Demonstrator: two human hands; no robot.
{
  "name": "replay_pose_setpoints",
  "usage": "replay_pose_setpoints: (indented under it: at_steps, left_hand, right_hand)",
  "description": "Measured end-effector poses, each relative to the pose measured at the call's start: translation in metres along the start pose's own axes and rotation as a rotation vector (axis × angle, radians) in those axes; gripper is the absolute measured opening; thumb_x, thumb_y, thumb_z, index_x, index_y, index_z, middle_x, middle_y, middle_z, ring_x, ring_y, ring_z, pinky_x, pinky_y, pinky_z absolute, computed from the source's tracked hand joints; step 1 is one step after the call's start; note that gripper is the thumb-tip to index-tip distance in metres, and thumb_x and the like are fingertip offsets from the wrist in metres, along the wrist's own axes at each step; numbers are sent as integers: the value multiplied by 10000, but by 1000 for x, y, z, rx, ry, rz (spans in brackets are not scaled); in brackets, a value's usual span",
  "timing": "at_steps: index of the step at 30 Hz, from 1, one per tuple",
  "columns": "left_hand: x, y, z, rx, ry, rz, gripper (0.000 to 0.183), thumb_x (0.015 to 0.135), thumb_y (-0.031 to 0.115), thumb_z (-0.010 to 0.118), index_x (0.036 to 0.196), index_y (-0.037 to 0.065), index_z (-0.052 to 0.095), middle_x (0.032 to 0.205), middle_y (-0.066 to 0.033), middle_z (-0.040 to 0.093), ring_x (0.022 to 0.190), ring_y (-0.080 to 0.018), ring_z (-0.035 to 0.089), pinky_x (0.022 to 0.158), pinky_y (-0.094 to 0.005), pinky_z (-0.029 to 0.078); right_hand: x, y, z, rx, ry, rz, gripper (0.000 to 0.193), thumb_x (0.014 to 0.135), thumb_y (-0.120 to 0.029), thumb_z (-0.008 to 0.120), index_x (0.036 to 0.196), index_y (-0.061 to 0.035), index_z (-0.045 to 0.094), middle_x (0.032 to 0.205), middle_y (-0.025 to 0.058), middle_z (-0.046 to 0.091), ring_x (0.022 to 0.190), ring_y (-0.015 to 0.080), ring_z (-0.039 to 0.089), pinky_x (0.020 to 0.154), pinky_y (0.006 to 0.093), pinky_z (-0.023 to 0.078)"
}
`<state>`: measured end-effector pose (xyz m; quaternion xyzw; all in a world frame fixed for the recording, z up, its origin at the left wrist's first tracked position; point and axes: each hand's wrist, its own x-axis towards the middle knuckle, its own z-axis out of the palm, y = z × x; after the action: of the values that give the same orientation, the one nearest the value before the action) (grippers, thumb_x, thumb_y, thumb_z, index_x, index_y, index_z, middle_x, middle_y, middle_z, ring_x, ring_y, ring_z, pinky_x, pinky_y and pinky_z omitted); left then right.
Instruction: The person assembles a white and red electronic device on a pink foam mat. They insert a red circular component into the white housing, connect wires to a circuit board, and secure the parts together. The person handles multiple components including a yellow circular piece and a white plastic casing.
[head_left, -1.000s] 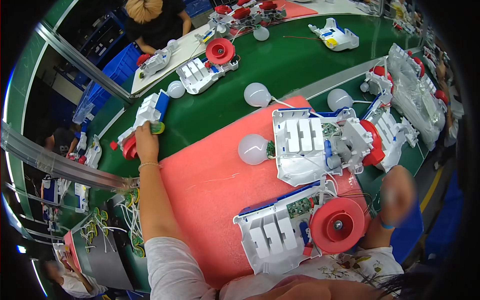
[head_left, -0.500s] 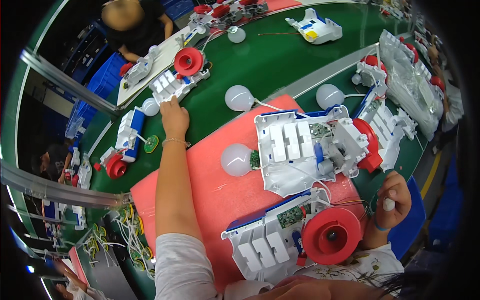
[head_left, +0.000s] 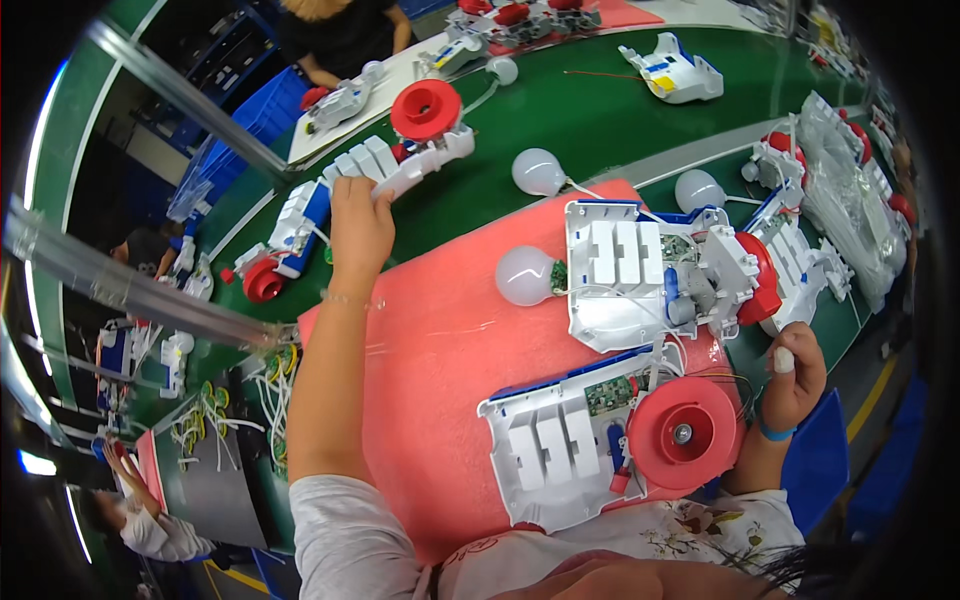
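My left hand (head_left: 362, 230) reaches out over the green surface, its fingers closed on the near edge of a white housing (head_left: 428, 160). That housing is tilted and carries a red funnel-shaped part (head_left: 425, 110). My right hand (head_left: 793, 385) is curled at the right; a small white piece or fingertip cover shows at its fingers, and I cannot tell which. Before me on pink foam (head_left: 430, 400) lies an open white housing (head_left: 550, 450) with a green circuit board and a red funnel (head_left: 685, 433). Beyond it is a similar open housing (head_left: 622, 300), a round white bulb (head_left: 525, 275) beside it.
Another blue-and-white unit (head_left: 295, 225) lies left of my left hand. Wired green discs (head_left: 280, 390) hang at lower left. A metal rail (head_left: 140, 290) crosses the left side. Bagged parts (head_left: 845, 210) stand at right. Across the green surface (head_left: 590, 110) a co-worker (head_left: 340, 45) handles a similar unit.
The view has shifted, moving the scene rightward and up. My left hand has tilted the far housing and drawn it slightly nearer. My right hand stays curled near the foam's right edge.
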<state>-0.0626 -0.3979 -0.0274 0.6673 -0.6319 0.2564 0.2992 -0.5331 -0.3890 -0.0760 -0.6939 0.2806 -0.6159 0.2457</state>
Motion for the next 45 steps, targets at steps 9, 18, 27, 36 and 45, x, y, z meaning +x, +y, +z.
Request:
replay_pose_setpoints:
  at_steps: [9,18,27,36,45]
  left_hand:
    - [-150,80,-180,48,-118,-151,170,718,1,604,845,-17,492,821,-180,478,788,-349,453,691,-394,382]
    - [-270,127,-236,-28,-395,-389,206,683,114,681,802,30,534,826,-113,507,776,-298,502,784,-447,389]
    - [-168,147,-215,-102,-327,-187,668,583,300,754,1163,110,484,1192,-154,412,1039,-357,455,855,-530,383]
    - [-158,101,-199,-416,-233,-228,759,580,273,751,1220,59,403,1157,-162,434,1024,-295,493,846,-367,434]
    - [-169,73,-232,-1129,-128,-818,881,612,489,605,1289,-3,327,1218,-155,459,1114,-240,483,957,-339,366]
  right_hand:
    - [-9,4,-7,-80,138,26,171,822,11,507,987,19,549,858,78,518,656,91,459,566,193,366]
    - [-5,-47,1,40,-77,-271,249,827,1,448,1062,-11,528,780,117,509,650,152,402,577,255,306]
    - [-3,-106,37,136,-295,-487,268,783,-129,513,1041,-65,542,662,92,496,581,178,393,538,309,266]
    - [1,-153,78,98,-603,-463,226,611,-81,630,831,-55,584,640,51,515,555,207,506,516,322,371]
    - [24,-168,196,-148,-922,-579,701,601,-87,686,1244,-54,409,1196,134,497,1089,315,471,878,385,404]
